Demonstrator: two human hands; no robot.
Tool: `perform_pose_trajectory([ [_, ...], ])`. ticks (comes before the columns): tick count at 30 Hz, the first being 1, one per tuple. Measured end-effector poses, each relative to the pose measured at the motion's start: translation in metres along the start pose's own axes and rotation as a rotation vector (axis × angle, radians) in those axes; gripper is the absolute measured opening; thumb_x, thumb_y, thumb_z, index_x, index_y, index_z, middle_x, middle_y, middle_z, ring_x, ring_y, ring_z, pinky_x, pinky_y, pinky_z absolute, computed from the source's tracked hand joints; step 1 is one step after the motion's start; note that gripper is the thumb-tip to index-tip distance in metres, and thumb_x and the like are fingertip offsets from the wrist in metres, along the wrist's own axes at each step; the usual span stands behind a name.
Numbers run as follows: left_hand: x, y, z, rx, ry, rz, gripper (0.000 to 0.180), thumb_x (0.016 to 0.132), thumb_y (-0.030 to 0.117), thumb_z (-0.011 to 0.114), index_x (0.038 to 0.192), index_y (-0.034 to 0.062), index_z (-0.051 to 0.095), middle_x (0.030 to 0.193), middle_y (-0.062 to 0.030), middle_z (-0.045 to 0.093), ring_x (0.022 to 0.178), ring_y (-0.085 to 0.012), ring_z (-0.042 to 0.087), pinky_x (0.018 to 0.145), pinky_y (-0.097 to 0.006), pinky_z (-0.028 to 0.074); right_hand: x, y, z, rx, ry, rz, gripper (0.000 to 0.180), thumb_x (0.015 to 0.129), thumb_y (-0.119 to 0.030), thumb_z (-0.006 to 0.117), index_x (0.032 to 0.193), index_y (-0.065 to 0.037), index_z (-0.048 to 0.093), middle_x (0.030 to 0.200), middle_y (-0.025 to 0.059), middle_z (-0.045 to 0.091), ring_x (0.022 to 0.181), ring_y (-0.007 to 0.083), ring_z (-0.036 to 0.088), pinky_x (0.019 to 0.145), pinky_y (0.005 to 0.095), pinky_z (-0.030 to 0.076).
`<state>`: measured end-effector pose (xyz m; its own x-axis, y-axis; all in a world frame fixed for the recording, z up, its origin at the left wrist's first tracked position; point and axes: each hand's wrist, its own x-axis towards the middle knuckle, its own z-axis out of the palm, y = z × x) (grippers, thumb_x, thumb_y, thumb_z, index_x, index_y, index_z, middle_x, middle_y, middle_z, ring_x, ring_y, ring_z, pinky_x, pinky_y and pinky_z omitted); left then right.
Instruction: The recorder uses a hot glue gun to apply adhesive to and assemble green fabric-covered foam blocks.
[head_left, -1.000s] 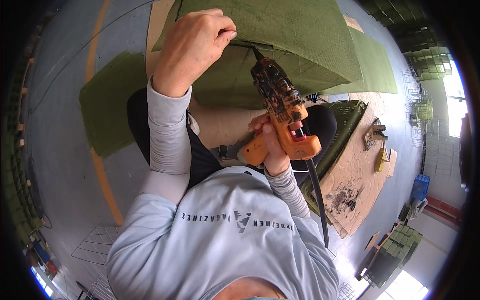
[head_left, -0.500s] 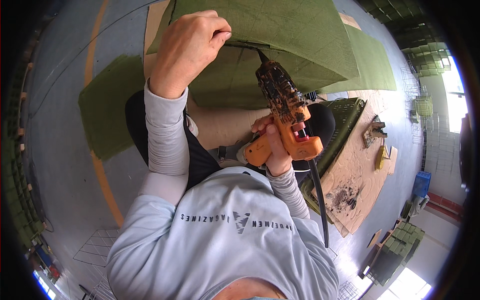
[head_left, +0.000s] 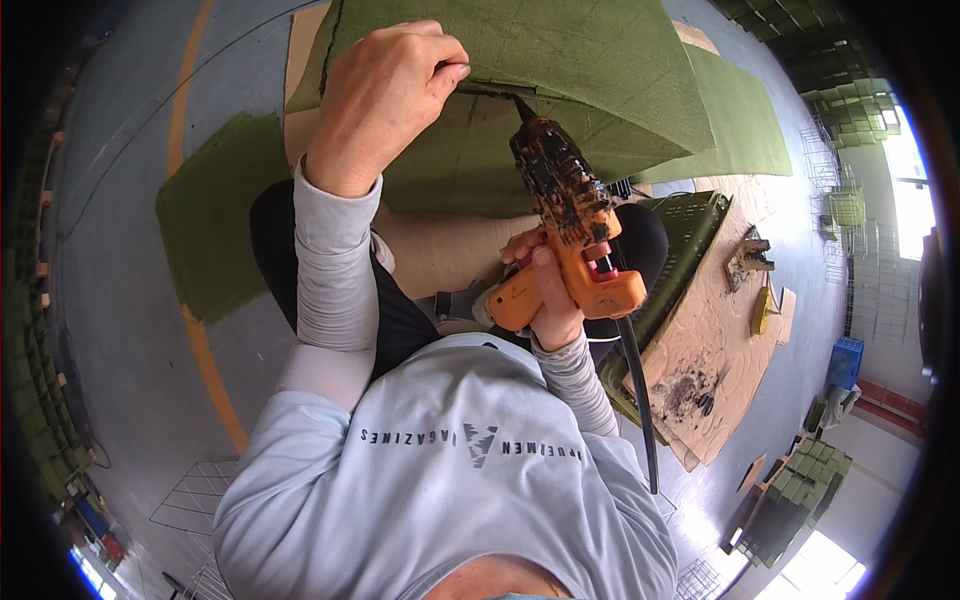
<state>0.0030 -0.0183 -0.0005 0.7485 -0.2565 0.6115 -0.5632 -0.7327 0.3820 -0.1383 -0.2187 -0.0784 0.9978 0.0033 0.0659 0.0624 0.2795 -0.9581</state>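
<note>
My left hand [head_left: 395,95] is closed in a pinch over the green mesh panel [head_left: 580,65], close to its dark seam; what its fingers hold, if anything, is hidden. My right hand [head_left: 553,310] grips an orange glue gun [head_left: 600,285] by its handle. Dark residue coats the front of the gun. Its black nozzle points away from me and meets the seam, a little right of my left hand. From the gun's rear hangs a long black glue stick [head_left: 640,405].
At my right, stained cardboard [head_left: 675,375] lies over a green plastic crate [head_left: 690,225]. On it are a residue-covered stand [head_left: 748,258] and a yellow-handled tool [head_left: 762,313]. Another green mesh piece [head_left: 220,220] lies on the floor at left. Wire racks [head_left: 195,500] stand nearby.
My left hand has shifted slightly right along the seam. The panel's right corner has moved slightly up and left. The glue gun has barely moved and stays in my right hand.
</note>
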Motion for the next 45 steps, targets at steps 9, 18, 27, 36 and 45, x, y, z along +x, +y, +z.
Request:
perform_pose_trajectory([
  [9,0.01,0.01,0.001,0.068,-0.084,-0.016,0.012,0.083,0.014,0.067,0.083,0.0035,0.072,0.081,-0.0091,0.067,0.072,-0.0298,0.065,0.066,-0.04,0.051,-0.002,0.001,-0.005,0.059,-0.005,-0.034,0.013,0.093,-0.005,0.05,0.105,0.0,0.051,0.086,0.0072,0.056,0.084,0.0164,0.056,0.08,0.0321,0.045],
  [18,0.035,0.023,-0.006,0.09,-0.264,0.033,0.014,0.083,0.015,0.065,0.086,0.002,0.07,0.081,-0.0118,0.066,0.075,-0.0311,0.064,0.068,-0.04,0.05,0.0,0.005,0.001,0.004,-0.033,-0.016,0.015,0.093,-0.003,0.052,0.107,0.0,0.051,0.086,0.0066,0.058,0.083,0.0157,0.057,0.077,0.0305,0.046],
  [27,0.059,0.032,0.003,0.059,-0.284,0.218,0.013,0.075,0.004,0.064,0.065,-0.004,0.063,0.069,-0.0239,0.063,0.072,-0.0375,0.067,0.068,-0.044,0.054,-0.001,-0.002,-0.004,-0.038,0.006,-0.014,0.019,0.095,-0.02,0.054,0.099,-0.001,0.053,0.087,0.0073,0.056,0.084,0.018,0.056,0.077,0.0301,0.042],
  [36,0.068,0.031,0.008,0.01,-0.371,0.267,0.015,0.076,0.004,0.06,0.065,-0.0051,0.061,0.068,-0.0248,0.061,0.07,-0.0398,0.065,0.066,-0.046,0.053,0.0,0.003,-0.012,0.009,-0.018,-0.042,0.015,0.094,-0.007,0.051,0.108,0.0,0.051,0.086,0.0065,0.057,0.083,0.0152,0.055,0.079,0.0305,0.045],
  [45,0.065,0.031,0.006,0.001,-0.356,0.247,0.014,0.077,0.007,0.062,0.071,-0.0052,0.067,0.071,-0.0234,0.064,0.074,-0.038,0.066,0.07,-0.045,0.053,0.0,0.0,-0.014,0.065,0.056,-0.043,0.016,0.094,-0.012,0.053,0.103,0.001,0.052,0.086,0.0084,0.056,0.082,0.0189,0.056,0.078,0.032,0.045],
])
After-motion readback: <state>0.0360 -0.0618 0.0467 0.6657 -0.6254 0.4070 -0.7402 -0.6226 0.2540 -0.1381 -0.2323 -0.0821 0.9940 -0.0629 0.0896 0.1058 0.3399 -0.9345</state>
